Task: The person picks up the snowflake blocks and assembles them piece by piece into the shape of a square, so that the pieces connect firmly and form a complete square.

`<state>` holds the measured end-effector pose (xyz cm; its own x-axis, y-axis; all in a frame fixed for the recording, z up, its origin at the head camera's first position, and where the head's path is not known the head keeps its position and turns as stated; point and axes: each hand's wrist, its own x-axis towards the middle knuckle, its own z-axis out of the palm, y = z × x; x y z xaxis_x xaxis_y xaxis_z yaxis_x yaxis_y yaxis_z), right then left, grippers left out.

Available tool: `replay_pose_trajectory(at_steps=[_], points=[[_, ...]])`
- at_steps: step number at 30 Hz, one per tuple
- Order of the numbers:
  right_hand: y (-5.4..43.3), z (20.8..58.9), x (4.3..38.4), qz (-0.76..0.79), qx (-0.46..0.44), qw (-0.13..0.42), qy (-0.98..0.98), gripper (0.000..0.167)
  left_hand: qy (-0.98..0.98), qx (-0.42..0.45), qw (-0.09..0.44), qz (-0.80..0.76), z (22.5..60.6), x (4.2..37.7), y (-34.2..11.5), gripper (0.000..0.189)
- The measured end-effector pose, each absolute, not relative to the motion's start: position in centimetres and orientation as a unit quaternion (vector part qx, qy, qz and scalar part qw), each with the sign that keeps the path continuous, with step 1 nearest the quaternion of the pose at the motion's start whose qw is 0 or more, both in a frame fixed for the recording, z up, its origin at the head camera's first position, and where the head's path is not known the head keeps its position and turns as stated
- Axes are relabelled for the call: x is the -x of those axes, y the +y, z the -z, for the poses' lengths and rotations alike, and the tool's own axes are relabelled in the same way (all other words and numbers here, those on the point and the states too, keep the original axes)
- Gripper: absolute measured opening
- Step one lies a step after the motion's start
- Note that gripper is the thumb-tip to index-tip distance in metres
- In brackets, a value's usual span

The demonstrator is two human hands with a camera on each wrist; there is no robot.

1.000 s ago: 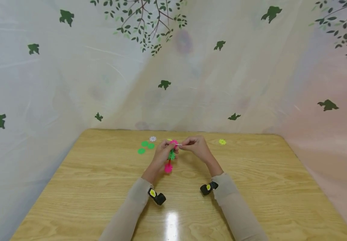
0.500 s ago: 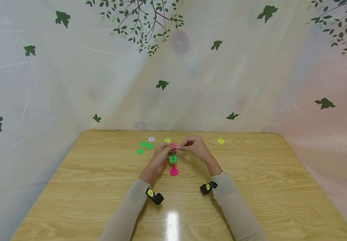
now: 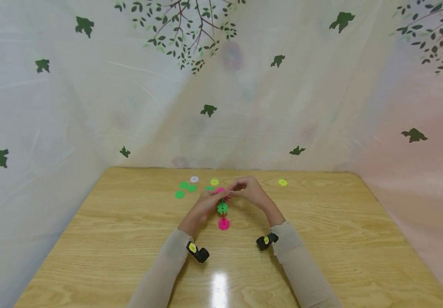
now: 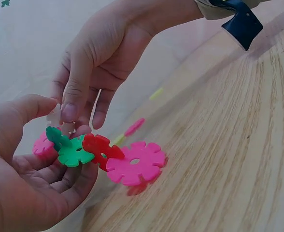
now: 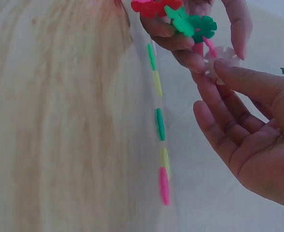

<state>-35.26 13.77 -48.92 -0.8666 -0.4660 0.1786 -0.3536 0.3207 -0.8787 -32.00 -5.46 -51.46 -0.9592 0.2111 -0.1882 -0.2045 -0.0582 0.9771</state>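
Note:
My left hand [image 3: 203,204] holds a chain of interlocking flower-shaped plastic discs above the table. A pink disc [image 4: 44,145] is at its fingers, followed by green discs [image 4: 76,151], a red disc [image 4: 102,151] and an end pink disc [image 4: 135,163]. In the head view the chain hangs down, the lower pink disc [image 3: 223,224] at its bottom. My right hand [image 3: 253,193] pinches a white disc [image 5: 221,62] between thumb and fingers. That disc touches the chain's upper pink disc; how deep their slots sit is unclear. The left thumb reaches the white disc too.
Behind the left hand lie loose green discs [image 3: 192,188], a white disc [image 3: 194,179] and a yellow disc [image 3: 214,182]. Another yellow disc [image 3: 282,182] lies farther right on the wooden table [image 3: 129,239]. A printed cloth [image 3: 244,128] rises beyond the table's back edge.
The chain has swung from tilted to nearly straight down and sits slightly lower. My hands have drawn closer together around the white disc. Loose yellow and green discs behind them have come into view.

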Motion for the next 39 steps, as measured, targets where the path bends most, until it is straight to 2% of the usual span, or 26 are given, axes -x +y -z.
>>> replay_pose_trajectory(at_steps=[9, 16, 26, 35, 39], points=[[15.9, 47.4, 35.9, 0.480, 0.228, 0.058, 0.845, 0.018, 0.673, -0.008, 0.150, -0.724, 51.4, 31.9, -5.5, 0.045], [18.3, 47.4, 36.8, 0.411, 0.248, 0.050, 0.876, 0.017, 0.667, -0.015, 0.140, -0.732, 51.5, 31.8, -5.2, 0.041], [19.6, 48.8, 37.5, 0.358, 0.214, 0.095, 0.904, 0.023, 0.673, -0.017, 0.133, -0.728, 51.9, 31.5, -4.7, 0.036], [19.4, 49.1, 37.6, 0.347, 0.202, 0.121, 0.908, 0.015, 0.667, -0.022, 0.132, -0.733, 52.1, 31.6, -4.4, 0.035], [19.3, 49.1, 37.7, 0.348, 0.204, 0.124, 0.907, 0.016, 0.667, -0.020, 0.137, -0.732, 51.9, 31.5, -4.4, 0.036]])
